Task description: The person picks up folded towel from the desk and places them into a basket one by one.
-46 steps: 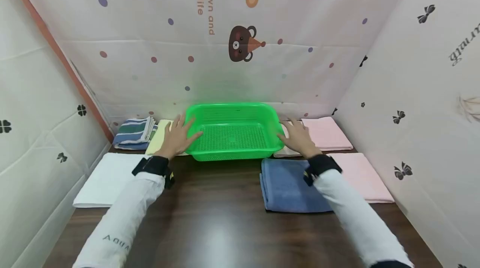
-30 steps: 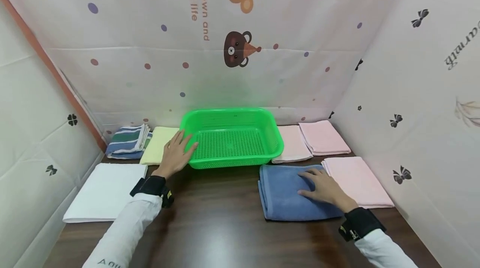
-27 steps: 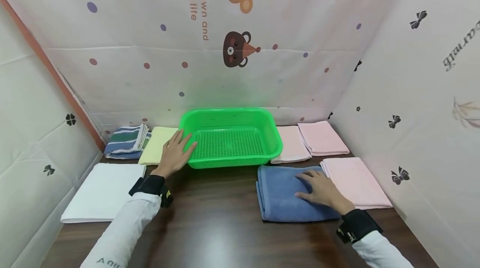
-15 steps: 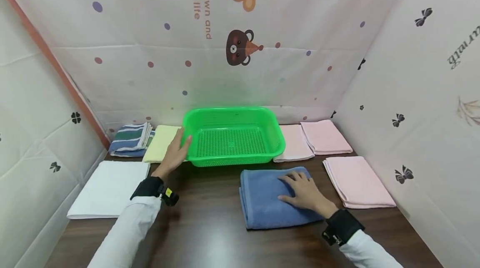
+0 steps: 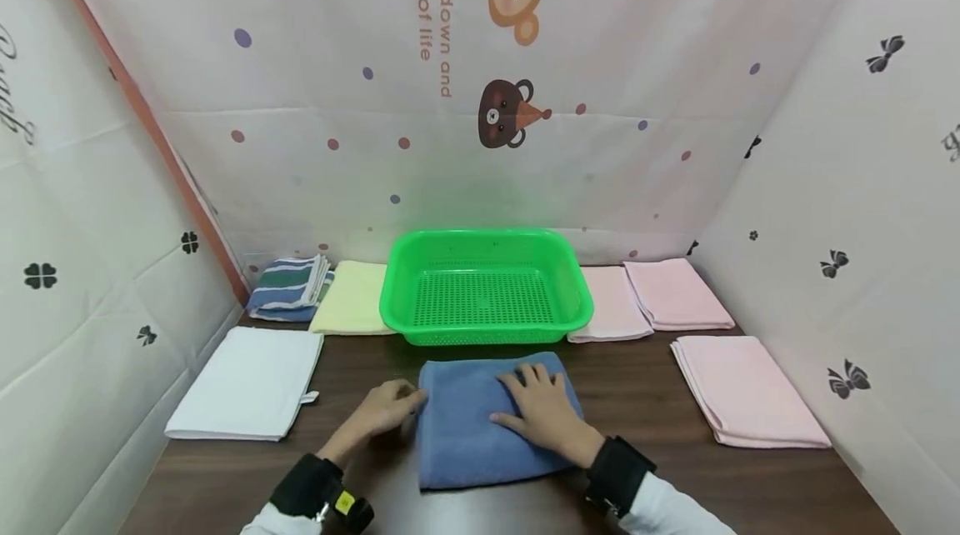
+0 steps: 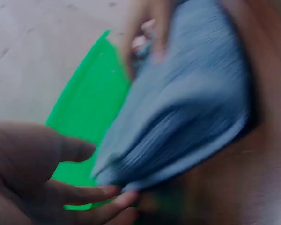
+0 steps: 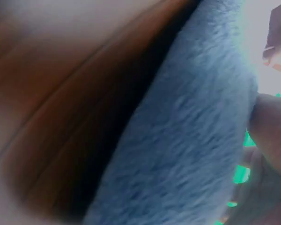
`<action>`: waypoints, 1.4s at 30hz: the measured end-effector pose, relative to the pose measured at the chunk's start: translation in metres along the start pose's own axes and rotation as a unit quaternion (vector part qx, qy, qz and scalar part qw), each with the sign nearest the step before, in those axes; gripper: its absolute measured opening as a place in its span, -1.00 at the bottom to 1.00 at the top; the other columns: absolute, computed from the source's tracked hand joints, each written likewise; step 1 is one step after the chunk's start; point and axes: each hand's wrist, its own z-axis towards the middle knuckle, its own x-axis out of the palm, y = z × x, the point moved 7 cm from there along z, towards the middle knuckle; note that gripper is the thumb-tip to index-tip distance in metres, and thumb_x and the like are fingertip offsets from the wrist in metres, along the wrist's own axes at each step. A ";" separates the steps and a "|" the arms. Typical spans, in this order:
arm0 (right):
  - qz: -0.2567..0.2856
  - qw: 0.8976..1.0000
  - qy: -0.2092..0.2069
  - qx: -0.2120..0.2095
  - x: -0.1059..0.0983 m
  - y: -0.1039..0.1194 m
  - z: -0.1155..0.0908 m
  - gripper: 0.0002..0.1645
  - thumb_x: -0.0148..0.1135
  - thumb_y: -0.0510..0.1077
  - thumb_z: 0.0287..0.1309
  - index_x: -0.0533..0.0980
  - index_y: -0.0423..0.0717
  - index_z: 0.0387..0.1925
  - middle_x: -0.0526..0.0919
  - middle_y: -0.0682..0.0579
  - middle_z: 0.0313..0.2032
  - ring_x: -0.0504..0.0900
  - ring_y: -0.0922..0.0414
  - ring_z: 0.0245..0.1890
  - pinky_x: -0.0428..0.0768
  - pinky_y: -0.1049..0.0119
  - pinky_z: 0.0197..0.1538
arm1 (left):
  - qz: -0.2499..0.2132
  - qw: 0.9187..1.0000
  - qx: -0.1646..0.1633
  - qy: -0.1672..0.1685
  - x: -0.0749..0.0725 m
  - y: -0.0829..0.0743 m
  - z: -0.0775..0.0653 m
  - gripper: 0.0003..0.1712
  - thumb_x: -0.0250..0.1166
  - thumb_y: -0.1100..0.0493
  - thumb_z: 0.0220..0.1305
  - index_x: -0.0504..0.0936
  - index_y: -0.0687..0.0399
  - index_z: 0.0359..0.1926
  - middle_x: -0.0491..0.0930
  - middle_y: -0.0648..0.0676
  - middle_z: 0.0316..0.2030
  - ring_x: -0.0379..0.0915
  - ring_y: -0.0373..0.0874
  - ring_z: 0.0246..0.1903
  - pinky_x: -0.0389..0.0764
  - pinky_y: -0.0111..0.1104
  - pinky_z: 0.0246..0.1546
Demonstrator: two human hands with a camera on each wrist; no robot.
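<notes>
A folded blue towel [image 5: 472, 443] lies on the table in front of the basket, its layered folded edge towards the left hand. My right hand [image 5: 546, 412] rests on top of it with fingers spread. The left hand [image 5: 386, 408] is at the towel's left edge. In the left wrist view its fingertips [image 6: 126, 199] meet the corner of the towel [image 6: 178, 98], while the thumb stands apart from them. Close up, the right wrist view shows the fluffy towel [image 7: 178, 131], with part of a hand [image 7: 274, 131] beyond it.
Behind the towel stands a green plastic basket [image 5: 487, 333]. To its left lie a yellow towel [image 5: 351, 299], a striped towel [image 5: 288, 289] and a white towel [image 5: 247, 383]. Pink towels [image 5: 750, 393] lie to the right. Patterned cloth walls [image 5: 337, 185] enclose the table.
The right hand has left the basket and slid the blue towel leftward, away from the pink towel. The left hand has come from the basket's left side down to the blue towel's left edge.
</notes>
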 end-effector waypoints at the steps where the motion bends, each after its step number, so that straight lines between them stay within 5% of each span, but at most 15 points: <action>1: 0.003 1.000 -0.003 0.000 0.000 0.001 0.002 -0.30 0.31 0.25 0.29 0.51 -0.08 0.29 0.53 -0.29 0.14 0.49 -0.28 0.12 0.47 -0.24 -0.07 | 0.028 0.999 0.018 -0.010 0.002 -0.003 -0.003 -0.53 0.23 -0.03 0.45 0.63 0.34 0.04 0.70 0.19 -0.19 0.64 0.10 -0.17 0.65 -0.02 -0.17; 5: 0.030 0.998 -0.059 0.017 -0.014 -0.008 -0.003 -0.42 0.38 0.11 0.27 0.57 -0.13 0.19 0.59 -0.22 0.07 0.59 -0.18 0.05 0.60 -0.15 -0.05 | 0.124 0.989 0.050 -0.062 0.005 -0.010 -0.013 -0.56 0.29 -0.09 0.40 0.65 0.27 -0.14 0.65 0.16 -0.36 0.62 0.07 -0.38 0.58 -0.12 -0.48; 9: 0.052 0.987 -0.114 0.097 -0.031 -0.038 -0.025 -0.54 0.44 -0.03 0.23 0.64 -0.22 0.06 0.64 -0.16 -0.09 0.68 -0.07 -0.12 0.70 0.02 -0.21 | 0.135 0.990 0.017 -0.031 0.013 0.000 -0.023 -0.49 0.26 -0.21 0.40 0.50 0.12 -0.45 0.38 0.04 -0.66 0.32 -0.10 -0.67 0.23 -0.30 -0.67; 13: 0.120 0.971 -0.090 0.188 -0.028 -0.066 -0.047 -0.62 0.37 -0.04 0.31 0.68 -0.25 -0.01 0.72 -0.06 -0.28 0.66 0.12 -0.39 0.63 0.23 -0.37 | 0.089 0.996 0.024 -0.011 0.020 0.005 -0.028 -0.49 0.28 -0.19 0.39 0.40 0.03 -0.52 0.26 -0.03 -0.70 0.17 -0.19 -0.70 0.12 -0.38 -0.65; 19: 0.249 0.942 -0.036 0.222 -0.013 -0.079 -0.058 -0.66 0.27 -0.03 0.40 0.72 -0.25 -0.14 0.60 0.12 -0.58 0.38 0.33 -0.64 0.40 0.45 -0.46 | -0.004 0.998 0.055 -0.007 0.023 -0.003 -0.026 -0.65 0.35 -0.02 0.36 0.52 0.19 -0.26 0.49 0.02 -0.50 0.39 -0.19 -0.54 0.38 -0.38 -0.54; 22: 0.284 0.931 -0.019 0.230 -0.011 -0.079 -0.056 -0.67 0.24 -0.01 0.42 0.68 -0.23 -0.24 0.43 0.16 -0.65 0.30 0.31 -0.66 0.31 0.45 -0.50 | -0.089 0.996 0.011 0.002 0.023 -0.001 -0.024 -0.57 0.33 0.04 0.38 0.52 0.33 0.01 0.63 0.14 -0.30 0.55 -0.15 -0.38 0.58 -0.31 -0.40; 24: 0.305 0.919 -0.006 0.250 -0.009 -0.080 -0.055 -0.65 0.21 0.01 0.44 0.64 -0.22 -0.27 0.36 0.16 -0.64 0.31 0.28 -0.63 0.29 0.43 -0.49 | -0.154 0.987 -0.039 0.007 0.023 0.003 -0.022 -0.44 0.28 0.01 0.43 0.44 0.40 0.18 0.66 0.25 -0.16 0.63 -0.10 -0.28 0.68 -0.24 -0.32; 26: 0.341 0.897 0.009 0.280 -0.005 -0.081 -0.056 -0.61 0.16 0.04 0.47 0.62 -0.24 -0.22 0.39 0.14 -0.60 0.34 0.24 -0.59 0.32 0.39 -0.46 | -0.206 0.974 -0.090 0.018 0.024 0.009 -0.019 -0.36 0.23 -0.03 0.48 0.38 0.44 0.26 0.63 0.30 -0.08 0.65 -0.07 -0.23 0.72 -0.21 -0.27; 30: 0.448 0.835 0.052 0.316 0.006 -0.080 -0.057 -0.39 0.06 0.10 0.53 0.52 -0.44 0.10 0.63 -0.02 -0.33 0.57 0.20 -0.39 0.57 0.31 -0.31 | -0.250 0.958 -0.134 0.042 0.026 0.015 -0.011 -0.31 0.21 -0.14 0.47 0.50 0.47 0.18 0.64 0.23 -0.16 0.65 -0.11 -0.25 0.75 -0.21 -0.25; 32: 0.511 0.795 0.085 0.316 0.011 -0.078 -0.056 -0.30 0.07 0.11 0.53 0.40 -0.52 0.23 0.65 -0.06 -0.22 0.63 0.20 -0.31 0.65 0.30 -0.25 | -0.252 0.956 -0.140 0.053 0.028 0.015 -0.006 -0.31 0.25 -0.18 0.43 0.58 0.44 0.12 0.67 0.15 -0.23 0.64 -0.13 -0.29 0.75 -0.21 -0.24; 37: 0.608 0.717 0.150 0.305 0.021 -0.076 -0.051 -0.37 0.14 0.08 0.49 0.38 -0.45 0.17 0.64 0.10 -0.33 0.63 0.29 -0.38 0.65 0.43 -0.33 | -0.258 0.954 -0.144 0.060 0.033 0.013 0.006 -0.28 0.30 -0.17 0.38 0.58 0.44 0.18 0.71 0.12 -0.25 0.66 -0.15 -0.31 0.71 -0.23 -0.24; 42: 0.665 0.669 0.182 0.278 0.027 -0.074 -0.047 -0.25 0.16 -0.08 0.48 0.13 -0.46 0.43 0.65 -0.04 -0.04 0.70 0.18 -0.12 0.73 0.28 -0.07 | -0.267 0.951 -0.137 0.074 0.032 0.012 0.011 -0.30 0.24 -0.01 0.47 0.41 0.56 0.30 0.70 0.17 -0.20 0.65 -0.15 -0.31 0.70 -0.26 -0.25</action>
